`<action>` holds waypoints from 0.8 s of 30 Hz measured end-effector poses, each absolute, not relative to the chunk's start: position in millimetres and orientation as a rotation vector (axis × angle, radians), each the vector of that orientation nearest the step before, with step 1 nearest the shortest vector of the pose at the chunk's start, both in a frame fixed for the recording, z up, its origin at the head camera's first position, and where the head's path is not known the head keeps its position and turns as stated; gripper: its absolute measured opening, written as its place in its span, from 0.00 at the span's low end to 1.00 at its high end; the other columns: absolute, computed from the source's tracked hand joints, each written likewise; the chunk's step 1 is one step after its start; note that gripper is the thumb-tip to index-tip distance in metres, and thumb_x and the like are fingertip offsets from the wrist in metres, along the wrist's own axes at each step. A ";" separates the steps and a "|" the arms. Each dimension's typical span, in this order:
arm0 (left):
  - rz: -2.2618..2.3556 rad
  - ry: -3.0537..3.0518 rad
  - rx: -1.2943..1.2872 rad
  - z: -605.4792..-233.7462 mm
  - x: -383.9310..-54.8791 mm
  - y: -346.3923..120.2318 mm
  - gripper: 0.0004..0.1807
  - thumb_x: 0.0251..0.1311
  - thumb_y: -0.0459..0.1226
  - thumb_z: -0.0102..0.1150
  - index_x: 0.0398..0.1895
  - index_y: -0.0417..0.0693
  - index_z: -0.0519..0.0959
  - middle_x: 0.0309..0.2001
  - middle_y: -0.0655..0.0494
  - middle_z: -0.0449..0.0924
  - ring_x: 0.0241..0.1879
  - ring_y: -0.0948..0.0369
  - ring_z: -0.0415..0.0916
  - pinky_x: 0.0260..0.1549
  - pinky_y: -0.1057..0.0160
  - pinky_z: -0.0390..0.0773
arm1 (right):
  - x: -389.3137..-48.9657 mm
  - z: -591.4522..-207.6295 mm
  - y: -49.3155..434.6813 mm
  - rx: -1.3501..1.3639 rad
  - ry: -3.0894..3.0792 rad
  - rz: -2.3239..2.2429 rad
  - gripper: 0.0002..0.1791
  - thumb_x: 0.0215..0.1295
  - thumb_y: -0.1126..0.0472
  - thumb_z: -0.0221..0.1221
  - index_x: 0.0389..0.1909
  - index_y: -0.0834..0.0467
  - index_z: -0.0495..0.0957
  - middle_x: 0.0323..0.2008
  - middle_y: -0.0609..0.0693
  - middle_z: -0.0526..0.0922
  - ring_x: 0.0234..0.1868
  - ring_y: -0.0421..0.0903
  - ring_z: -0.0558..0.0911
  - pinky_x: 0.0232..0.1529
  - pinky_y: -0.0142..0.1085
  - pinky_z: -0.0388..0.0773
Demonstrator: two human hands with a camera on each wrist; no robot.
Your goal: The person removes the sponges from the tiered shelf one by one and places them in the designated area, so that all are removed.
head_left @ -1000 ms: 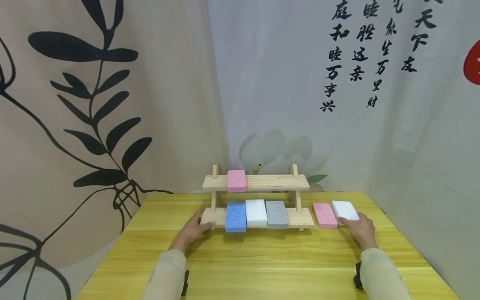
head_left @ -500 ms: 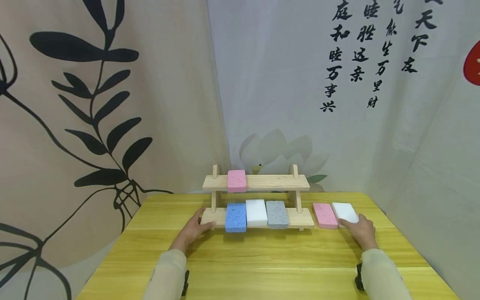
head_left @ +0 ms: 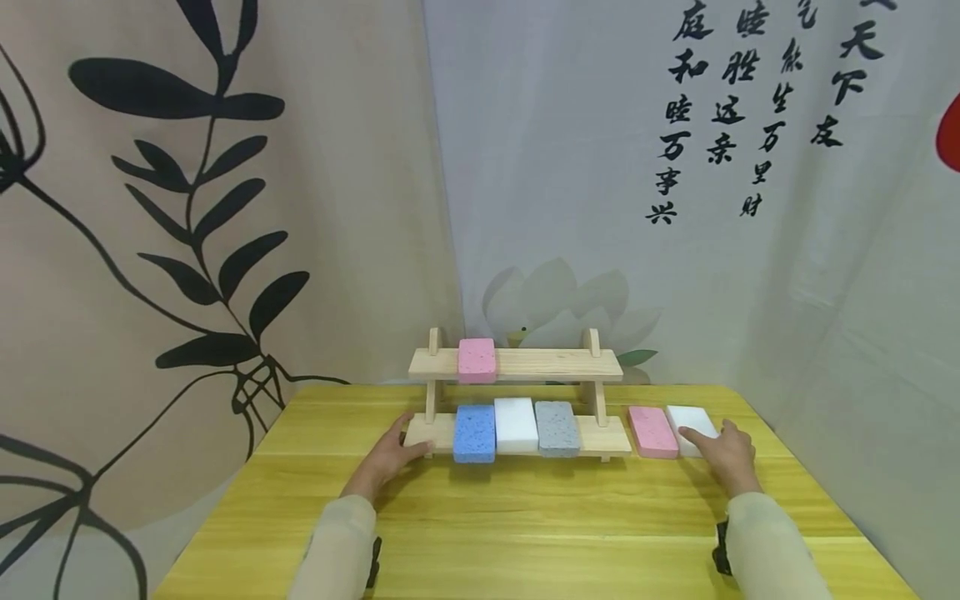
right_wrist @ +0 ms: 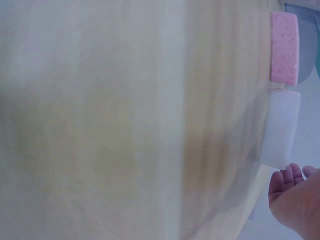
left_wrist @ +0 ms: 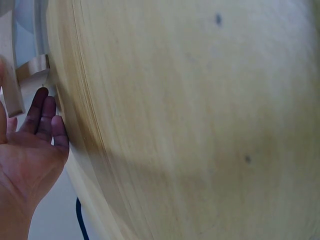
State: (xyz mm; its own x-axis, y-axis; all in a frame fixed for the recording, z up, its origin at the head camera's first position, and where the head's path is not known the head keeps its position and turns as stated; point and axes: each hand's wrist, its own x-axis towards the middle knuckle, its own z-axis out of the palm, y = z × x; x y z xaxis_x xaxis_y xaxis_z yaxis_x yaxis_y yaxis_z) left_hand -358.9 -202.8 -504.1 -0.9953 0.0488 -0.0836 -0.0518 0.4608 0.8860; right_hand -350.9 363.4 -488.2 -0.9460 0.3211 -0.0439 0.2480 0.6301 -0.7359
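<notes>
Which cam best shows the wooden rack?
Head: it shows both shelves of the wooden rack, with the left hand at one end. Left wrist catches only part of that end, at the picture's left edge. In right wrist, I can't make out any of it.

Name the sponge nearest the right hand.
The white sponge on the table, by the right hand: its pink neighbour lies farther left, and the other white sponge sits on the lower shelf.
</notes>
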 end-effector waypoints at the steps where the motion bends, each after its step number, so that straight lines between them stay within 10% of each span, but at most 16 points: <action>1: 1.582 2.602 0.000 -504.8 -359.3 -203.1 0.49 0.63 0.51 0.65 0.79 0.48 0.48 0.62 0.34 0.69 0.56 0.45 0.73 0.57 0.40 0.70 | -350.9 -486.1 363.0 -0.481 -2.750 1.217 0.64 0.63 0.32 0.58 0.72 0.78 0.37 0.68 0.83 0.43 0.68 0.79 0.46 0.65 0.68 0.50; 24: 1.615 2.577 0.015 -502.1 -357.6 -203.6 0.49 0.63 0.50 0.65 0.79 0.49 0.47 0.62 0.33 0.68 0.55 0.44 0.73 0.55 0.41 0.72 | -360.4 -442.7 335.9 -0.368 -2.584 1.274 0.58 0.67 0.35 0.56 0.76 0.71 0.38 0.72 0.75 0.49 0.71 0.75 0.46 0.66 0.65 0.53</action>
